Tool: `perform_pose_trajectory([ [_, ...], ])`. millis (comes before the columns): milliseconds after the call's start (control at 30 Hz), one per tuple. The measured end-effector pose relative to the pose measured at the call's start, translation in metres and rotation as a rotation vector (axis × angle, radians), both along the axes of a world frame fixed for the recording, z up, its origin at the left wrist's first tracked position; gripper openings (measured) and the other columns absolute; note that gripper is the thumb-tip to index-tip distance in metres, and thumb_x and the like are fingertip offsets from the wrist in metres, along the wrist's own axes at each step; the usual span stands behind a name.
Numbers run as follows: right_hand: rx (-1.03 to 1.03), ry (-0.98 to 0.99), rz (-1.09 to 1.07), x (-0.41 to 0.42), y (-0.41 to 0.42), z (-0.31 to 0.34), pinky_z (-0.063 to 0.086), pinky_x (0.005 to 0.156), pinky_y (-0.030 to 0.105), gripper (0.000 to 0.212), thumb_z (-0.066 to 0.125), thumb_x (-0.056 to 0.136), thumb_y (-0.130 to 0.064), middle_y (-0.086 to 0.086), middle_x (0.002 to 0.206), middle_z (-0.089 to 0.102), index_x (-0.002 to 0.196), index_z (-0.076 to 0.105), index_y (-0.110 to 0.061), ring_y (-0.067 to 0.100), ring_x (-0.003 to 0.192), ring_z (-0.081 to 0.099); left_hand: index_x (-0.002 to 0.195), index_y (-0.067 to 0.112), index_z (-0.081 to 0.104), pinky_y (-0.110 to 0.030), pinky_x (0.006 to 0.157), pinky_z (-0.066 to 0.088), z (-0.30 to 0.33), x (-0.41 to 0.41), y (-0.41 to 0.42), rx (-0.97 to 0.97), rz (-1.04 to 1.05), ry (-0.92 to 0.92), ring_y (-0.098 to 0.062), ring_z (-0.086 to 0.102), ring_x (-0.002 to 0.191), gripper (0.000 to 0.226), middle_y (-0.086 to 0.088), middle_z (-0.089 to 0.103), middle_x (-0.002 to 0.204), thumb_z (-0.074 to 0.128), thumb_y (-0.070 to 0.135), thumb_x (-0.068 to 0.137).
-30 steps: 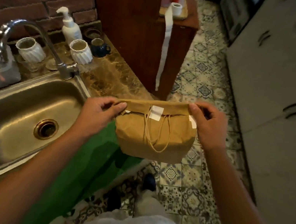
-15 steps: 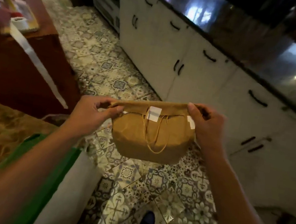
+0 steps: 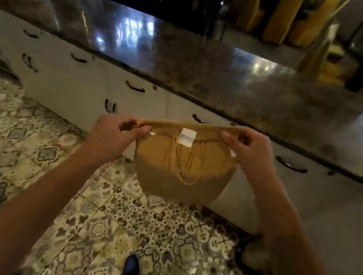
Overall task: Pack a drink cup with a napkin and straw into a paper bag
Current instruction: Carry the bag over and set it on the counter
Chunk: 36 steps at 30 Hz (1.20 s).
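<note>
Below you runs a patterned tile floor (image 3: 116,210), with your dark shoe (image 3: 131,268) planted on it near the bottom edge. White cabinets (image 3: 83,88) with dark handles stand on the tiles ahead of you and carry a long, glossy dark stone countertop (image 3: 209,75); its far edge is too blurred to read.

Home kitchen, dark polished stone countertop (image 3: 209,75), white cabinets (image 3: 83,88) with black handles, patterned tile floor (image 3: 114,222)
</note>
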State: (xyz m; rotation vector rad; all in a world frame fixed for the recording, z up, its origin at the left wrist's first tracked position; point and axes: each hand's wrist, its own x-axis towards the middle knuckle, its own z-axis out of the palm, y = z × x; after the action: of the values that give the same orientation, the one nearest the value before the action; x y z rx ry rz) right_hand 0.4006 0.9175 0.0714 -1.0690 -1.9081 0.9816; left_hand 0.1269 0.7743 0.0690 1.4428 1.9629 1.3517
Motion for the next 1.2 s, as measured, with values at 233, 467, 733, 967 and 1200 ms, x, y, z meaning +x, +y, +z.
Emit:
perform_pose_trajectory([
  [233, 0.125, -0.059, -0.217, 0.007, 0.117, 0.014, 0.060, 0.071, 0.036, 0.016, 0.075, 0.091, -0.035, -0.003, 0.079, 0.073, 0.093, 0.075, -0.020, 0.017, 0.075, 0.070, 0.088, 0.042, 0.070, -0.007, 0.070, 0.050, 0.006, -0.015, 0.173, 0.093, -0.229, 0.013, 0.010, 0.067, 0.073, 0.023, 0.033, 0.071, 0.075, 0.074, 0.020, 0.090],
  [467, 0.149, -0.209, -0.356, -0.006, 0.232, 0.045, 0.058, 0.069, 0.023, 0.009, 0.076, 0.090, -0.034, -0.010, 0.081, 0.071, 0.093, 0.070, -0.028, 0.006, 0.077, 0.069, 0.099, 0.034, 0.070, 0.001, 0.066, 0.043, 0.032, -0.042, 0.336, 0.126, -0.415, 0.070, 0.017, 0.063, 0.079, 0.012, 0.041, 0.066, 0.076, 0.071, 0.024, 0.092],
  [733, 0.198, -0.206, -0.490, -0.022, 0.351, 0.047, 0.057, 0.064, 0.015, 0.009, 0.076, 0.089, -0.032, -0.012, 0.079, 0.069, 0.089, 0.067, -0.031, -0.001, 0.075, 0.068, 0.109, 0.027, 0.072, -0.006, 0.071, 0.048, 0.047, -0.052, 0.484, 0.065, -0.554, 0.097, 0.005, 0.066, 0.087, 0.017, 0.016, 0.071, 0.095, 0.070, 0.021, 0.092],
  [967, 0.173, -0.240, -0.518, -0.007, 0.460, 0.028, 0.059, 0.069, 0.024, 0.011, 0.076, 0.090, -0.032, -0.009, 0.081, 0.071, 0.093, 0.071, -0.023, 0.006, 0.076, 0.069, 0.114, 0.020, 0.073, -0.012, 0.074, 0.048, 0.033, -0.035, 0.595, 0.031, -0.534, 0.126, 0.006, 0.063, 0.090, 0.021, 0.011, 0.070, 0.098, 0.069, 0.021, 0.094],
  [1200, 0.120, -0.222, -0.455, 0.000, 0.539, 0.029, 0.053, 0.058, 0.013, 0.012, 0.075, 0.090, -0.029, -0.009, 0.082, 0.070, 0.095, 0.071, -0.020, 0.000, 0.071, 0.068, 0.113, 0.021, 0.073, -0.014, 0.077, 0.053, 0.024, -0.030, 0.668, 0.002, -0.473, 0.150, 0.005, 0.068, 0.090, 0.020, 0.011, 0.073, 0.099, 0.069, 0.024, 0.093],
])
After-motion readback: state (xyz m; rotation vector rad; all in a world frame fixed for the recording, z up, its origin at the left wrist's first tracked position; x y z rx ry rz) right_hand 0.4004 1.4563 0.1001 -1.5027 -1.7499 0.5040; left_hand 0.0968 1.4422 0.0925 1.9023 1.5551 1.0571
